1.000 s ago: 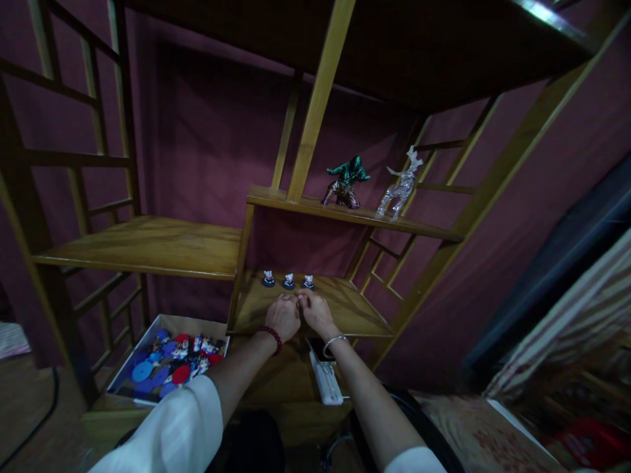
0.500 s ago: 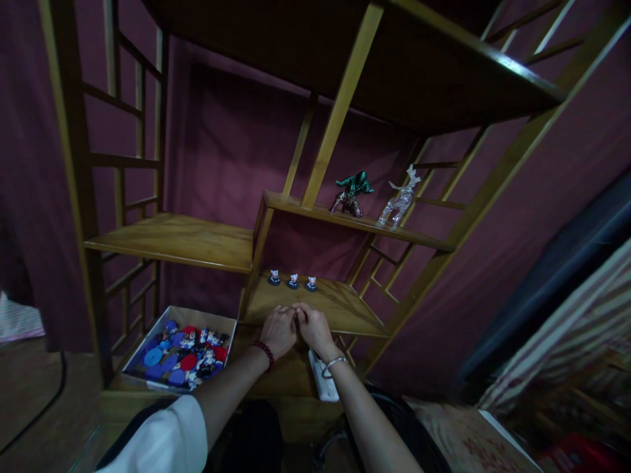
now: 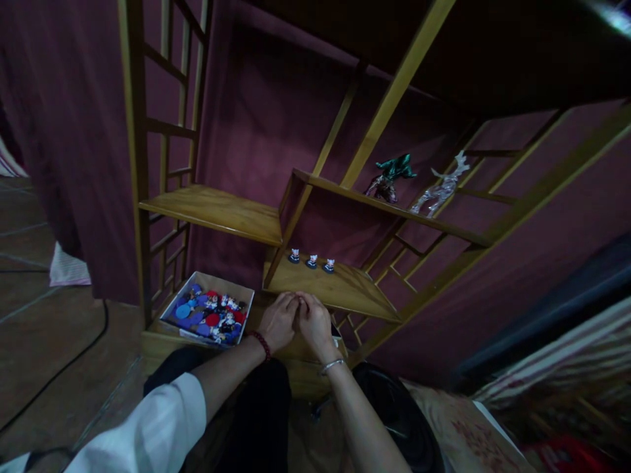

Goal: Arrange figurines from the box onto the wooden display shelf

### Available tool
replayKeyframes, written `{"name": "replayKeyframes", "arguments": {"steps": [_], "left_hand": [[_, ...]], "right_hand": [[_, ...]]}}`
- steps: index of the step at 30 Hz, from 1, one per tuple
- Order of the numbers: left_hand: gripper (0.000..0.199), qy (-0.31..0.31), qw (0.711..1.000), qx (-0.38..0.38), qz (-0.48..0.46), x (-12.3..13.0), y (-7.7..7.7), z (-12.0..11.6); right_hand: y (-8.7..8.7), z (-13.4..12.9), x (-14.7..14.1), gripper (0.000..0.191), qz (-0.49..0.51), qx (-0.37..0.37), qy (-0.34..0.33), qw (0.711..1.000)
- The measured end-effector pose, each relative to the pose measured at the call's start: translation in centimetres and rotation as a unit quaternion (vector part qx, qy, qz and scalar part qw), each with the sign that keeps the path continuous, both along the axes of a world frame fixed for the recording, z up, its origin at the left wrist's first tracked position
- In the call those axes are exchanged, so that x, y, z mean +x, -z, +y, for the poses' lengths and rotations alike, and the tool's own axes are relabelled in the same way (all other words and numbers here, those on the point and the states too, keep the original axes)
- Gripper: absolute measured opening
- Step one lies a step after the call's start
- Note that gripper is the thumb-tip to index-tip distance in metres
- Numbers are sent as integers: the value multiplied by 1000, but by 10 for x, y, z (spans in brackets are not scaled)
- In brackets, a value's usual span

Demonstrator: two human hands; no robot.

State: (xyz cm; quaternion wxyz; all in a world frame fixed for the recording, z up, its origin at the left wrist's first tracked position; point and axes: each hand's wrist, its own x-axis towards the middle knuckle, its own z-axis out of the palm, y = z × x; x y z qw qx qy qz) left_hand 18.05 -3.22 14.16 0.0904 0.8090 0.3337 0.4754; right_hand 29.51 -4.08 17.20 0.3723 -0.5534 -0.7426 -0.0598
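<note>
My left hand [image 3: 280, 320], with a dark red bead bracelet on its wrist, meets my right hand [image 3: 314, 322] in front of the low wooden shelf [image 3: 345, 289]. Fingers of both hands are closed and pressed together at the tips; anything between them is hidden. A silver bangle circles my right wrist. Just beyond the hands, three small white-and-dark figurines [image 3: 312, 261] stand in a row on that shelf. To the left, an open cardboard box [image 3: 248, 314] holds many small figures and round pieces in blue, purple and red.
Above right, a green-and-bronze crouching figure [image 3: 392, 177] and a clear deer figurine [image 3: 442, 187] stand on a higher shelf [image 3: 355, 195]. Another shelf [image 3: 217, 213] is at upper left. A black round-topped object [image 3: 401, 417] is beside my right forearm. A cable [image 3: 73, 361] crosses the floor.
My view has shifted, so the shelves and box appear farther right and higher. Both hands stay together with fingers closed. The white object by my right wrist is now mostly hidden.
</note>
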Motion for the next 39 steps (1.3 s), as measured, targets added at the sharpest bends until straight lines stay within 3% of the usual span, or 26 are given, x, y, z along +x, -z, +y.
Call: {"name": "replayKeyframes", "arguments": {"steps": [10,18,24,32,39], "left_hand": [[41,-6,998,-21,52,-46,21,-14],[38,-47,994,-65,69,-79,63,-14],[42,-97,979,-142,108,-101,92,-11],[36,-157,942,-234,180,-126,115,-6],[36,-179,932,-249,195,-144,130,-4]], "right_hand": [[20,-16,-45,36,33,-64,-15,997],[67,-7,-80,43,60,-141,-58,987],[93,6,-109,41,38,-222,-66,972],[124,19,-139,34,0,-292,-79,953],[146,24,-153,34,-34,-320,-82,943]]}}
